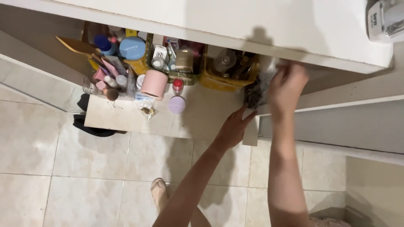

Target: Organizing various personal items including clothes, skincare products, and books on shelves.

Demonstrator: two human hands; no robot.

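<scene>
On the white shelf [126,120], your right hand [288,84] closes its fingers on one clear crinkly plastic bag of dark pieces [256,90]. Your left hand [233,128] lies open below it, beside two yellow baskets [223,77] and one pink cylindrical tub [154,83].

Taking the pink cylindrical box [154,83] as landmark, the bare shelf top [202,117] to its right and in front of it offers open passage, broken only by a small red-capped jar [178,85] and a lilac round lid [177,105] just beside the box. Behind and left of the box, crowded bottles [110,71] and yellow baskets [227,71] block entry. Far right of it, a clear bag [257,86] fills the shelf corner under the white overhang [235,25].
</scene>
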